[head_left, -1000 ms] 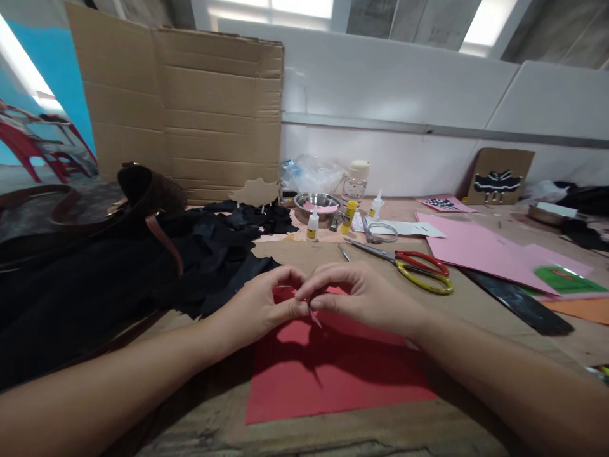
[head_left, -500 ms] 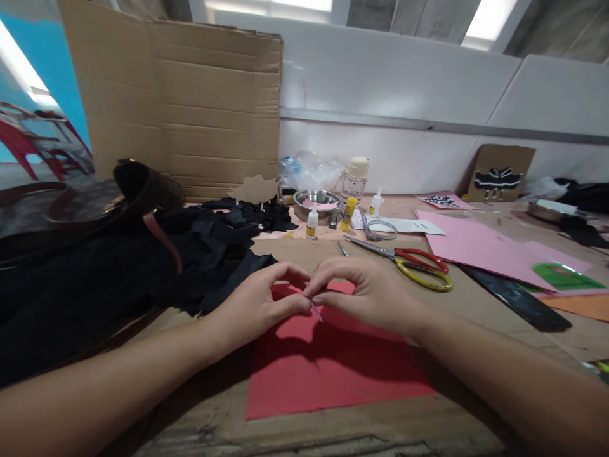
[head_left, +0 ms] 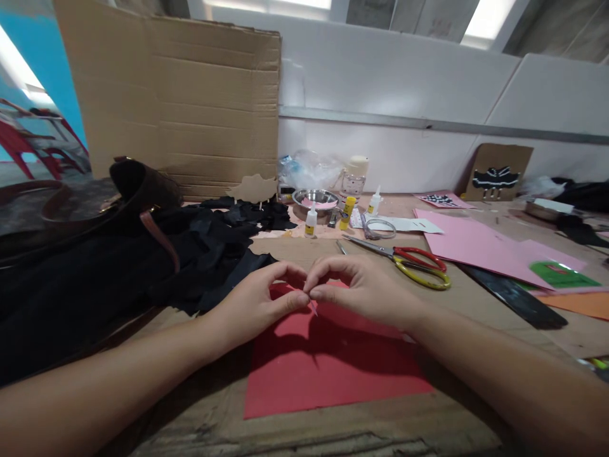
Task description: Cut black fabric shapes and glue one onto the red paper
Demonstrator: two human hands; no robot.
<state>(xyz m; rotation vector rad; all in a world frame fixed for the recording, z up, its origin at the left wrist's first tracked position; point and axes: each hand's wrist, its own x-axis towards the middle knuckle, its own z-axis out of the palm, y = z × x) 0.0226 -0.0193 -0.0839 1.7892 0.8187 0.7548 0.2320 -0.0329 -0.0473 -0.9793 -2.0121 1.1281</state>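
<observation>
Fingertips to fingertips, my left hand (head_left: 269,296) and my right hand (head_left: 356,287) pinch a thin, pale pinkish strip (head_left: 313,309) between them. Its narrow tip points down out of the pinch; the rest is hidden by my fingers. Below lies a red sheet (head_left: 295,387), flat on the brown work surface, with the shadow of my hands across it. Large scissors (head_left: 394,252) with one red and one yellow handle lie just beyond my right hand.
Black fabric (head_left: 200,254) and a brown bag (head_left: 143,184) fill the left. At the back stand glue bottles (head_left: 311,222), a yellow glue stick (head_left: 347,213) and a metal bowl (head_left: 315,202). Pink sheets (head_left: 476,244) and a dark flat bar (head_left: 518,298) lie to the right.
The strip's tip now shows slightly shorter below my fingers, which have shifted a little. Both hands stay together over the red sheet.
</observation>
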